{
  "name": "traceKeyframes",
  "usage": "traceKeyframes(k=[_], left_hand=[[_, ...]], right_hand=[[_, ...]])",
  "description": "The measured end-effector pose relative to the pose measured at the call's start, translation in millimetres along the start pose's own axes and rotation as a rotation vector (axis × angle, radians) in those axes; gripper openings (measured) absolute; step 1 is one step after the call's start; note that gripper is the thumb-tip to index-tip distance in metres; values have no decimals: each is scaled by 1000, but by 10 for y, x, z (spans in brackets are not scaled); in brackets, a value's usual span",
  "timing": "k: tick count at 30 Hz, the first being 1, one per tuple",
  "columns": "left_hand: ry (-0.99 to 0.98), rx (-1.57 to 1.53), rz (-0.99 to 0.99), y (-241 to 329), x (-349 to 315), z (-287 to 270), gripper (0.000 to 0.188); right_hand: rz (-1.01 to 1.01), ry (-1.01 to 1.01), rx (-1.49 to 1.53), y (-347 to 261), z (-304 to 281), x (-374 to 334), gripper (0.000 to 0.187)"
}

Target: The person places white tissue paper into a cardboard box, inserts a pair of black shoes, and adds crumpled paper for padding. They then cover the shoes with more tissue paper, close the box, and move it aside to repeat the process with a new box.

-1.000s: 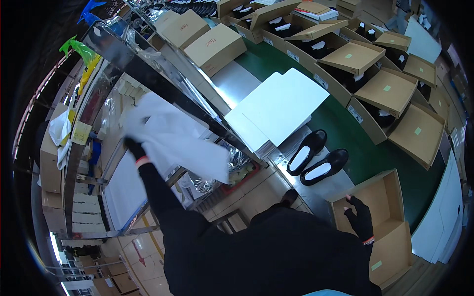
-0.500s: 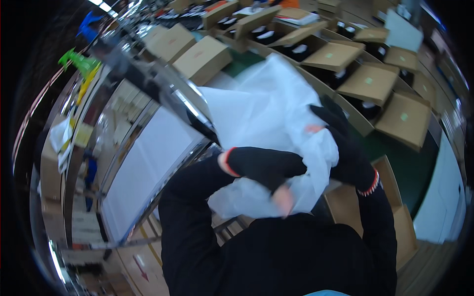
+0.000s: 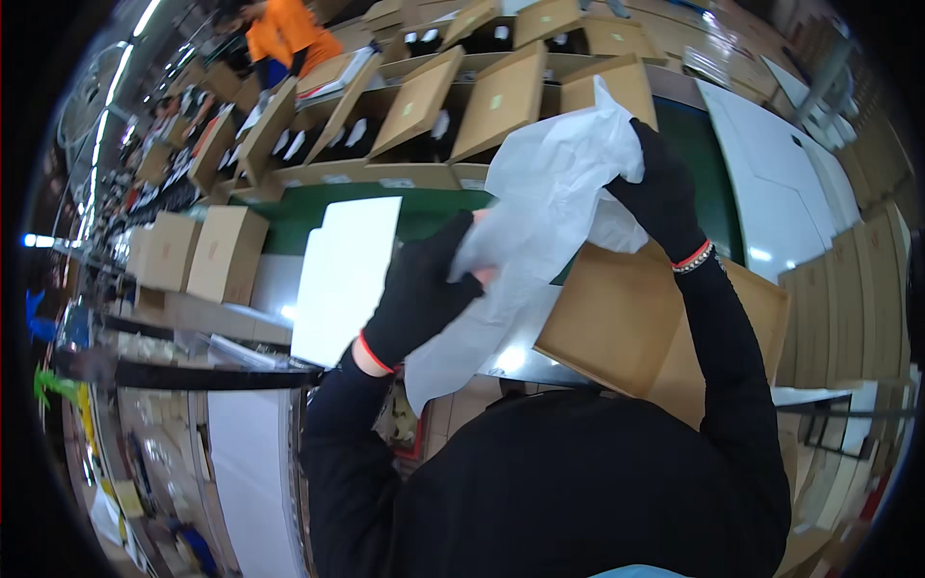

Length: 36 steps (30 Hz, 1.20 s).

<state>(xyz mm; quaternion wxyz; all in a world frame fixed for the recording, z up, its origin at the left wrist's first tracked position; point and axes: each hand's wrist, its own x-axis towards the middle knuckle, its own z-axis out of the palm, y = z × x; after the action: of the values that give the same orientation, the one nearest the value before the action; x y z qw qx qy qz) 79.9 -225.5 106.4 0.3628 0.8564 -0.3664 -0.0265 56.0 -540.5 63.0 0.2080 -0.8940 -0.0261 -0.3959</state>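
Green conveyor belt [image 3: 289, 223] is running across in front of me, open brown cardboard shoe boxes [image 3: 501, 101] lining its far side. Nearer than the belt, an empty brown cardboard box [image 3: 617, 318] is sitting under my arms. Above that box I'm holding crumpled white tissue paper [image 3: 540, 222]: left hand [image 3: 419, 299], black-gloved, clamping its lower part; right hand [image 3: 660, 193] pinching the top edge.

white tissue paper [image 3: 540, 231] between left hand [image 3: 419, 299] and right hand [image 3: 660, 197], above open cardboard box [image 3: 626, 318]
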Motion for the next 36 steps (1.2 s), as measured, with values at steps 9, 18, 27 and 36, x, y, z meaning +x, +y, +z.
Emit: traceKeyframes(k=[9,18,27,36], left_hand=[[70,-36,109,-426,534,-611,36],[386,64,386,-1186,1094,-24,15],[-224,126,457,-1492,1202,1494,15],[443,264,453,-1243,1762,461,9]], right_hand=[[361,-247,-225,1779,-1055,-1237,37],[252,-3,-725,1835,-2747,-1629,19],[555,-312,-795,2321,-3595,-2845,46],[465,226,-691,1377,-3825,-1773,38]])
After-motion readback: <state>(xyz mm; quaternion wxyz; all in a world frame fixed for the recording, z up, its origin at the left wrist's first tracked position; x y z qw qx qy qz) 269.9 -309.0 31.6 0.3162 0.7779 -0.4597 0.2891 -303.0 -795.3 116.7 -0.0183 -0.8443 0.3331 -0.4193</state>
